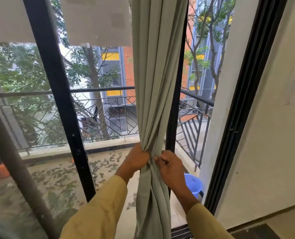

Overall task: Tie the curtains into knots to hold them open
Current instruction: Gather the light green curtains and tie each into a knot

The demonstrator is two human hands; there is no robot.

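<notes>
A pale grey-green curtain hangs in front of the glass balcony door, gathered into one thick bunch at about waist height. My left hand is closed around the bunch from the left side. From the right, my right hand pinches the same folds with its fingertips, just below and beside the left hand. Below the hands the fabric falls loose to the bottom of the view. No knot shows in the curtain.
Black door frames stand left of the curtain and a black frame borders a pale wall on the right. Outside are a railed balcony, a blue bucket and an orange pot.
</notes>
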